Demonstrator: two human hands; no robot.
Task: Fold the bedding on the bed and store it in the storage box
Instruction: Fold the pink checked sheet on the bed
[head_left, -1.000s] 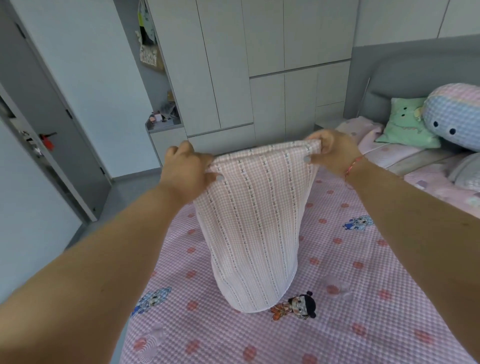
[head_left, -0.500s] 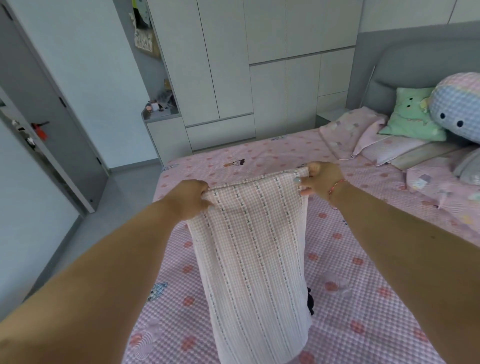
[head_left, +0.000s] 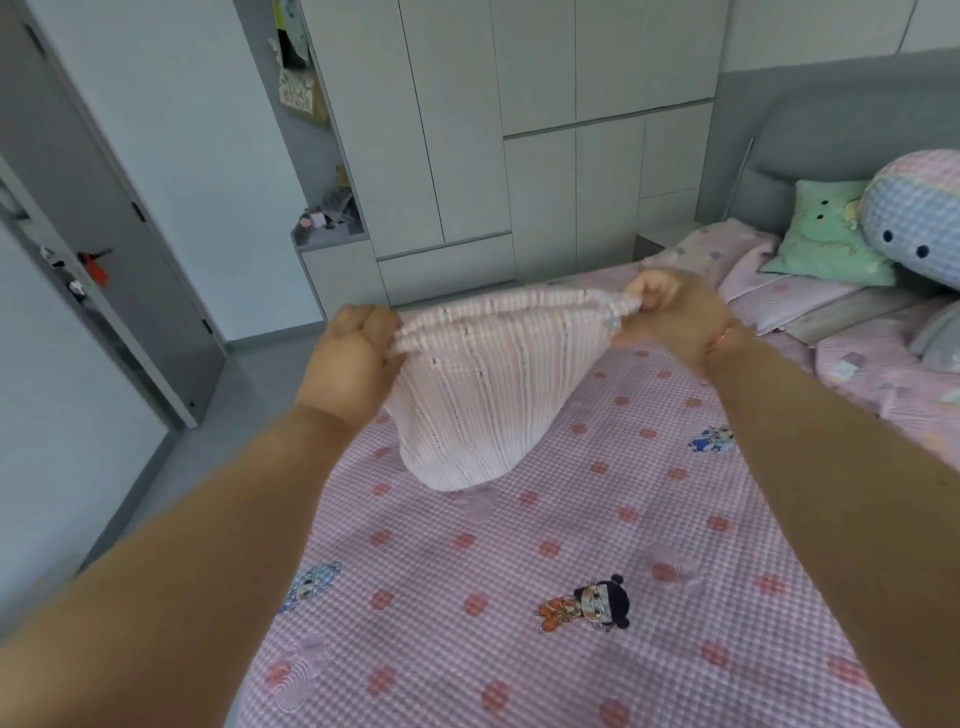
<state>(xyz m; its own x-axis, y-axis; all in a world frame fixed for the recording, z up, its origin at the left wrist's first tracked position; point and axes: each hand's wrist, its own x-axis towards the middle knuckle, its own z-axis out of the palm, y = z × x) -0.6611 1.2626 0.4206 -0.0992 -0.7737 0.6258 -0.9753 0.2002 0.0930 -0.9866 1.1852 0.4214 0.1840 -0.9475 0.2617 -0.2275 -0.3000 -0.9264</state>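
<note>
We see the bed (head_left: 597, 545) spread with a pink waffle-textured sheet dotted with red flowers and cartoon figures. At about two o'clock, by the grey headboard (head_left: 831, 119), a green cushion (head_left: 826, 234) leans against a large pastel plush toy (head_left: 919, 213). Just below them lie pink pillows (head_left: 748, 260), and a rumpled pink quilt (head_left: 883, 364) sits at three o'clock. At eleven o'clock the folded striped cloth (head_left: 478, 395) has its lower end touching the sheet.

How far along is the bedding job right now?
Done: the pink striped cloth already looks folded narrow. In hand: the left hand and right hand each grip a top corner, holding it above the bed. Left: finish folding and store it; no storage box is in view.
</note>
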